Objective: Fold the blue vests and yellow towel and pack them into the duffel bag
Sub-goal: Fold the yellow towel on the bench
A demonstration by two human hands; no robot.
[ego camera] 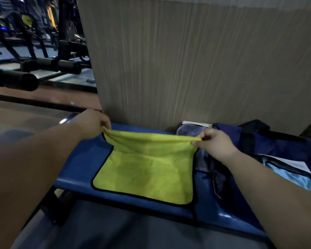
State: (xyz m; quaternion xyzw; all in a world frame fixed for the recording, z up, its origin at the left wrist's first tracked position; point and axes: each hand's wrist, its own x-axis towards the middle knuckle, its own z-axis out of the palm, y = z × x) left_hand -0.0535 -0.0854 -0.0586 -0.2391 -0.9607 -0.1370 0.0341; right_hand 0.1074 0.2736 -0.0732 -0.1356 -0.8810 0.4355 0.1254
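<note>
A yellow towel (144, 173) with a black hem lies on the blue bench (79, 164), its far edge lifted off the seat. My left hand (93, 123) pinches the towel's far left corner. My right hand (214, 142) pinches the far right corner, so the raised edge is stretched between both hands. A dark blue vest (212, 169) lies crumpled on the bench just right of the towel, partly under my right forearm. The navy duffel bag (276, 144) stands open at the right, with light blue fabric (293, 178) showing inside.
A wood-grain panel (187, 60) rises straight behind the bench. Gym machines (43, 51) stand on the floor at the far left. A white sheet (196, 123) lies at the back of the bench. The bench's front edge runs along the bottom.
</note>
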